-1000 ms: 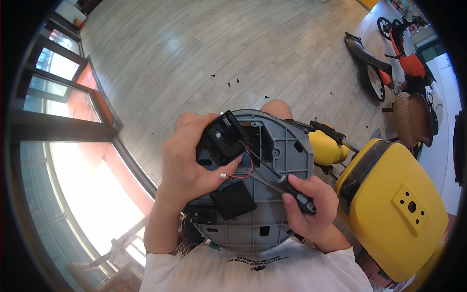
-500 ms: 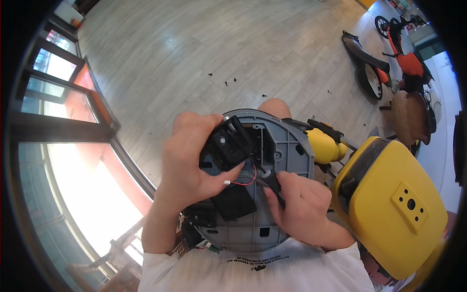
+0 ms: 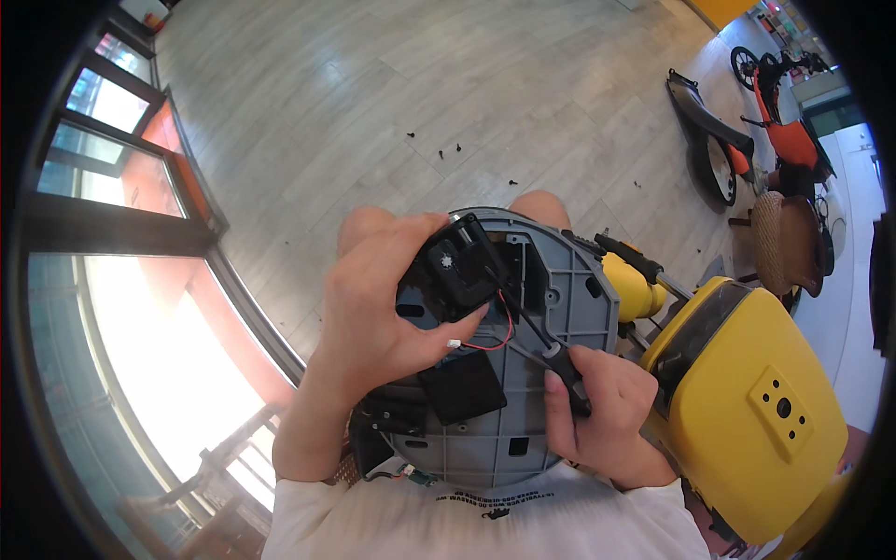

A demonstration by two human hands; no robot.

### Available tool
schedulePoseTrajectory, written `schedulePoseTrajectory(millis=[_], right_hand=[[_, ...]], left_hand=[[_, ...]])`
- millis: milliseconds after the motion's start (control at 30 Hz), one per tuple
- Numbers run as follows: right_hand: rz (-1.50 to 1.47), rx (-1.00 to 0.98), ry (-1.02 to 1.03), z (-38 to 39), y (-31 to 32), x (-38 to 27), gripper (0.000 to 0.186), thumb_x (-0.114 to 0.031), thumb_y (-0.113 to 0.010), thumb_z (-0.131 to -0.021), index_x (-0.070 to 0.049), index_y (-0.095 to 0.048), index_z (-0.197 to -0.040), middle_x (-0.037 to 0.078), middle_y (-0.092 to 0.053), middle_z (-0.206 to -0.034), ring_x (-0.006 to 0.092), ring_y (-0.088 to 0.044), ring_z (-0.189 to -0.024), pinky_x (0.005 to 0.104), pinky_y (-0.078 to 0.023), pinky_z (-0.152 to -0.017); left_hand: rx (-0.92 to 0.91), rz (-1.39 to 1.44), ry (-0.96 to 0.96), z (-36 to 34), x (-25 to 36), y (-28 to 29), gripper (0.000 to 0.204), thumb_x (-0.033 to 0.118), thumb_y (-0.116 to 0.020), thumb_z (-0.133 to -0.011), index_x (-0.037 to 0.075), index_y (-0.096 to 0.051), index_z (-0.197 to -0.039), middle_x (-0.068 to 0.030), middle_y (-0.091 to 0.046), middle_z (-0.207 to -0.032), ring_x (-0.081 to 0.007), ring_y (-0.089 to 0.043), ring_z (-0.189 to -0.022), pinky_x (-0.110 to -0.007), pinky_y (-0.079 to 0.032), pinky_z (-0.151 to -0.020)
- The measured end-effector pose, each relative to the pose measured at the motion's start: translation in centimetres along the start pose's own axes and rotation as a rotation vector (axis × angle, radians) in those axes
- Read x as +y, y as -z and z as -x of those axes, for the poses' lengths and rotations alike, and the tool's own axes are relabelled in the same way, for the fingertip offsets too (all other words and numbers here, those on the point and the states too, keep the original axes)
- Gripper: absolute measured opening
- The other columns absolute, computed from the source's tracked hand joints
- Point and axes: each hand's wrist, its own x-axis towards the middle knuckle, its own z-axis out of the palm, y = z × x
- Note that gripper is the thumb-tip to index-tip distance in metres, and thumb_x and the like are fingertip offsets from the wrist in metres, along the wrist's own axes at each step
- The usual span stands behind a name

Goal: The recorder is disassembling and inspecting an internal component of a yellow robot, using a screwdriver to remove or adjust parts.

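Observation:
My left hand (image 3: 359, 313) is wrapped round a black box-shaped gear module (image 3: 450, 280) with a small white gear on its face, holding it tilted over a grey round plastic base (image 3: 583, 327) in my lap. A thin red wire (image 3: 511, 327) runs from the module to a small white connector (image 3: 454, 344) by my left thumb. My right hand (image 3: 611, 411) grips the dark handle of a screwdriver (image 3: 567, 375). Its shaft points up and left to the module's lower right edge; whether the tip touches is unclear. A black square panel (image 3: 465, 387) lies on the base.
On my right stands a yellow rounded housing (image 3: 784, 406) with a black band. Several small dark screws (image 3: 458, 148) lie on the wooden floor (image 3: 327, 103). Farther right are a black curved part (image 3: 714, 159), a woven chair (image 3: 779, 233) and an orange bike (image 3: 784, 135). Windows (image 3: 121, 345) line the left.
My right hand and the screwdriver have moved right and toward me, showing more of the shaft. The module in my left hand has shifted slightly right, and the view has moved a little.

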Motion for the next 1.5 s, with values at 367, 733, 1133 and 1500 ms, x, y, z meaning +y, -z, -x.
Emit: schedulePoseTrajectory(millis=[367, 733, 1133, 1500], right_hand=[[-0.084, 0.070, -0.010, 0.3, -0.2, 0.2, 0.020, -0.005, -0.074, -0.071, 0.000, -0.066, -0.088, 0.006, -0.054, -0.060, 0.0233, -0.052, -0.045, 0.0303, -0.039, -0.045], [-0.339, 0.133, 0.118, 1.6, -0.2, 1.6, 0.024, -0.011, -0.076, -0.068, 0.000, -0.066, -0.087, 0.003, -0.047, -0.059, 0.0187, -0.044, -0.044, 0.0294, -0.034, -0.043], [-0.440, 0.162, 0.114, 1.3, -0.3, 2.2, 0.028, -0.008, -0.077, -0.066, 0.001, -0.066, -0.089, 0.003, -0.049, -0.060, 0.0194, -0.047, -0.044, 0.0292, -0.036, -0.042], [-0.409, 0.155, 0.090, 1.1, -0.3, 1.8, 0.026, -0.007, -0.076, -0.067, -0.001, -0.066, -0.090, 0.003, -0.053, -0.061, 0.0200, -0.050, -0.045, 0.0292, -0.039, -0.043]], left_hand=[[-0.049, 0.008, 0.061, 0.0, -0.1, 0.5, 0.065, 0.006, -0.086, -0.060, -0.005, -0.060, -0.119, -0.0159, -0.065, -0.108, -0.0251, -0.068, -0.099, -0.029, -0.052, -0.089], [-0.089, 0.368, 0.038, 0.0, -1.2, 0.1, 0.072, 0.014, -0.092, -0.053, 0.002, -0.068, -0.119, -0.0164, -0.058, -0.131, -0.0304, -0.057, -0.118, -0.038, -0.048, -0.097], [0.040, 0.269, 0.210, 1.4, -0.5, 0.2, 0.078, 0.008, -0.088, -0.058, -0.002, -0.058, -0.129, -0.0147, -0.058, -0.127, -0.0251, -0.060, -0.114, -0.035, -0.047, -0.099], [0.068, 0.370, 0.291, 2.1, -0.3, 0.2, 0.077, 0.016, -0.092, -0.062, -0.004, -0.057, -0.128, -0.0139, -0.059, -0.127, -0.0203, -0.061, -0.112, -0.030, -0.047, -0.099]])
